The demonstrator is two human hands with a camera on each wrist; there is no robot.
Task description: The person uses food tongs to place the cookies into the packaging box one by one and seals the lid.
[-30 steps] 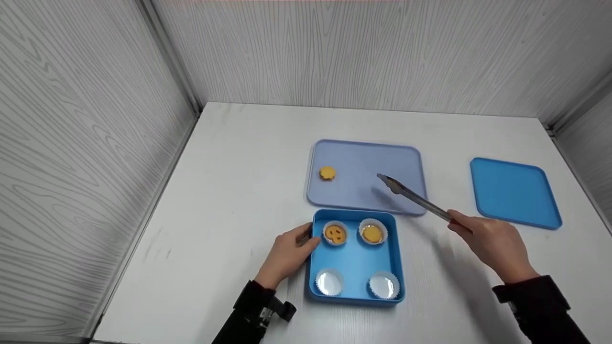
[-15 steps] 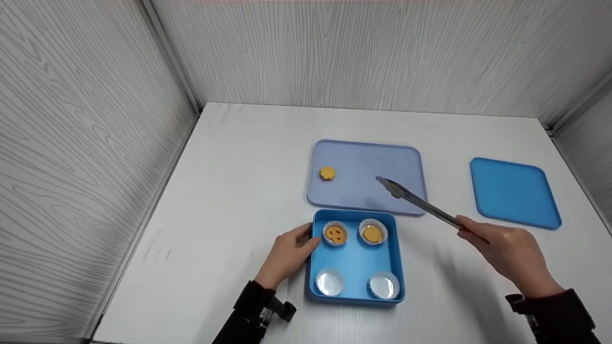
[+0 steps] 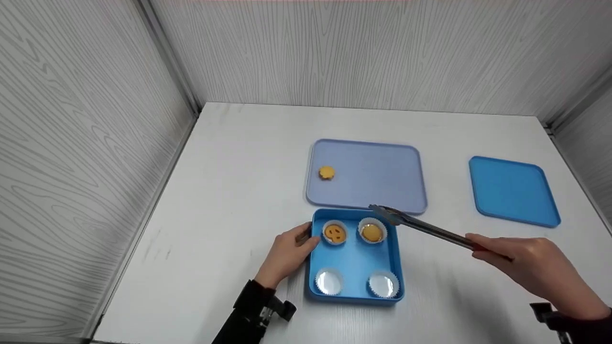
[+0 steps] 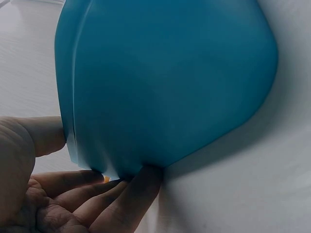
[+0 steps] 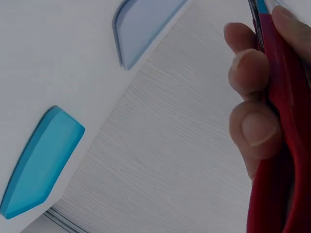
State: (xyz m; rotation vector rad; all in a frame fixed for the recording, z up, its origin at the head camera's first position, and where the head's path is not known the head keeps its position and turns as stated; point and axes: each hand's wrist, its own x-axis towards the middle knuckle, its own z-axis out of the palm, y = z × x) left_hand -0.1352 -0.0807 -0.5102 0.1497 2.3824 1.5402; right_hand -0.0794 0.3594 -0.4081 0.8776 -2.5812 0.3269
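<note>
My left hand [image 3: 289, 255] grips the left wall of a blue square box [image 3: 354, 260], thumb at the rim and fingers against the outer side. Four-cornered inside it stand white paper cups: the far-left cup bears a round cookie with holes [image 3: 335, 233], the far-right cup a plain yellow cookie [image 3: 372, 232]. A near-left paper cup [image 3: 329, 282] and a near-right paper cup [image 3: 383, 284] hold no cookie. My right hand [image 3: 535, 263] holds metal tongs [image 3: 430, 228] by their red handles [image 5: 286, 107]. The tongs' tips overlap the box's far right corner in the head view.
Behind the box lies a lavender tray [image 3: 377, 177], with one flower-shaped yellow cookie [image 3: 327, 172] at its left. A flat blue tray [image 3: 514, 191] lies to the right. Wood-grained panels [image 3: 334, 52] enclose the white table [image 3: 229, 205] at the back and sides.
My right hand has drawn toward me and to the right, bringing the tongs' tips from over the lavender tray to the box's far right corner. The left hand and the box stay put.
</note>
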